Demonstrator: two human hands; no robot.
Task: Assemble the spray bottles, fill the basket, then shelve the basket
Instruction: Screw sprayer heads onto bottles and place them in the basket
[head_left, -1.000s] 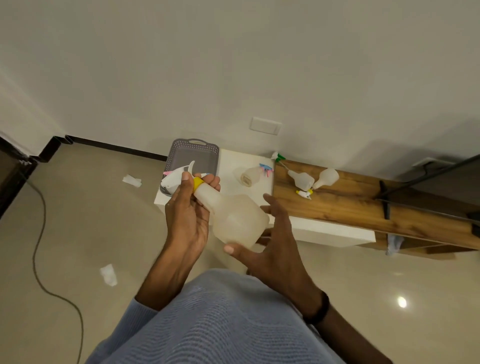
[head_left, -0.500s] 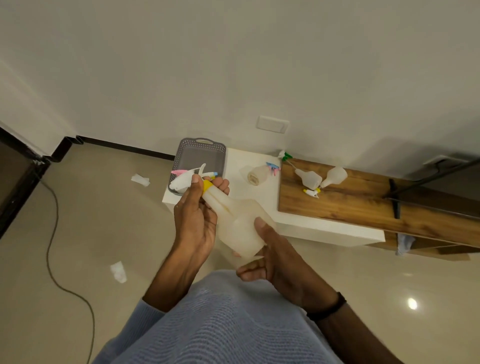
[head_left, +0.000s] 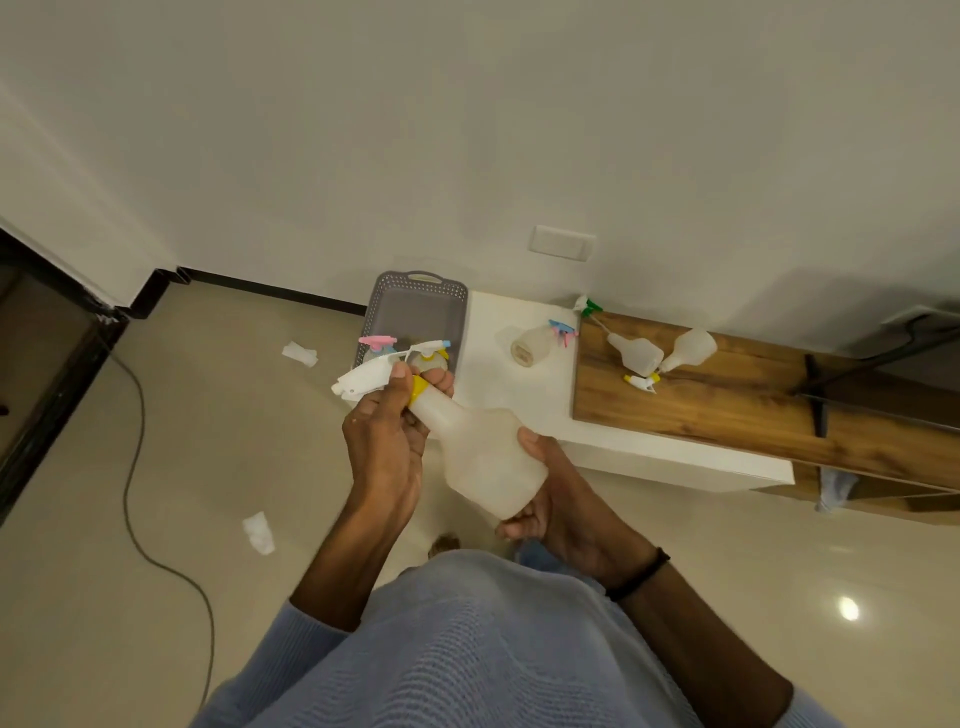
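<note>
Yellow collar (head_left: 420, 387) of the spray head (head_left: 363, 376) pinched in the left hand (head_left: 384, 441), right hand (head_left: 561, 499) wrapped round the bottle (head_left: 488, 462) at frame centre, screwing apparently under way; grey basket (head_left: 413, 283) above holds capped bottles (head_left: 376, 347), loose bottles (head_left: 636, 353) at right remain, shelving undone.

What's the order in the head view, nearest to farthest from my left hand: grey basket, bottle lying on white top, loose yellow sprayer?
1. Grey basket, just beyond the left hand.
2. Lying spray bottle, right, on white top.
3. Loose yellow sprayer, farther right, on wood.
</note>
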